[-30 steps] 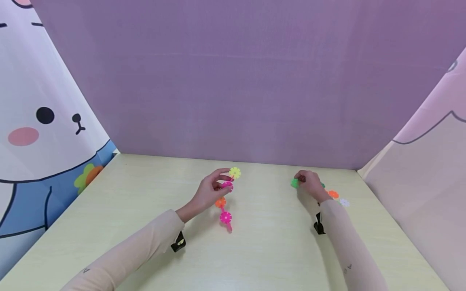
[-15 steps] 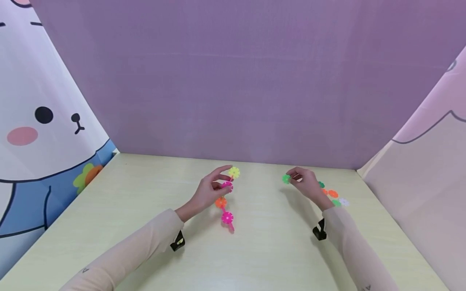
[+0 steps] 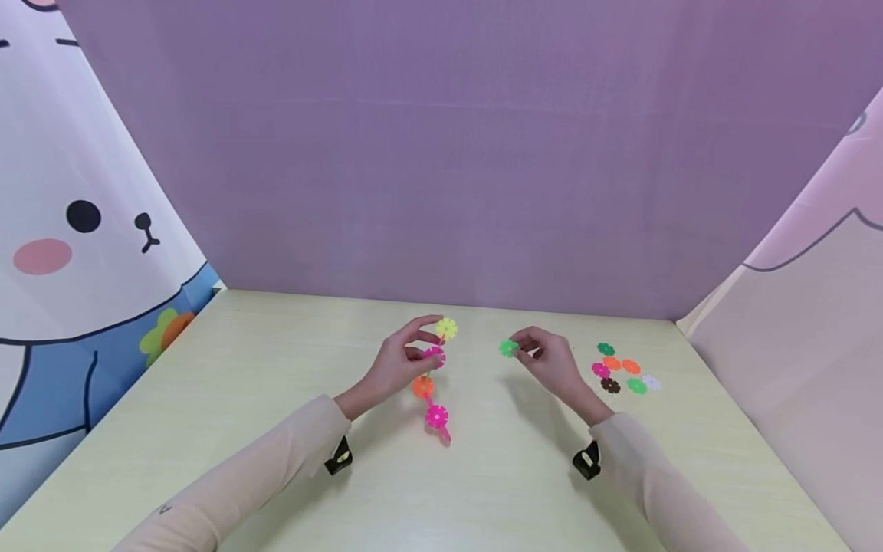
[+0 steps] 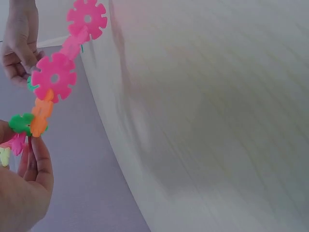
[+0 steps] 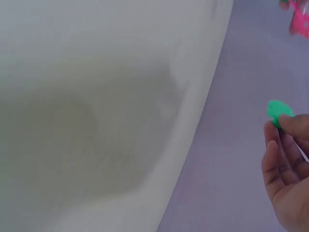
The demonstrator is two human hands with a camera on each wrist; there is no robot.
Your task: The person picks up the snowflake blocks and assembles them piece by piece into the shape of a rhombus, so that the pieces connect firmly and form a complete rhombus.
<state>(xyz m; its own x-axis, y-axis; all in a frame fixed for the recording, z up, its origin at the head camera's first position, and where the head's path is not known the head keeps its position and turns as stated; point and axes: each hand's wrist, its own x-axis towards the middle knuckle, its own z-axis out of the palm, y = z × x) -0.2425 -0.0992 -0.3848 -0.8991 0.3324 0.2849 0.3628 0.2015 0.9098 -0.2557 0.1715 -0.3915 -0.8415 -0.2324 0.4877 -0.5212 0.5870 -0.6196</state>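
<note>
My left hand [image 3: 398,362] pinches a chain of notched, flower-shaped plastic discs between thumb and fingers, held above the table. In the head view a yellow disc [image 3: 447,329] tops the chain; an orange disc [image 3: 423,386] and a pink disc [image 3: 437,416] hang below the hand. The left wrist view shows a green disc [image 4: 21,123] at the fingertips, joined to the orange one. My right hand [image 3: 554,364] pinches a single light green disc [image 3: 508,348] by its edge, in the air right of the chain and apart from it.
Several loose flower discs lie flat on the table [image 3: 510,491] at the right, among them a dark green disc [image 3: 605,349], a brown disc [image 3: 610,386] and a white disc [image 3: 651,382]. A purple cloth wall [image 3: 441,153] stands behind the table's far edge.
My right hand has lifted the light green disc from beside the loose discs and carried it left toward the chain, uncovering those discs. The left hand stays nearly still; the chain's lower end swings slightly right.
</note>
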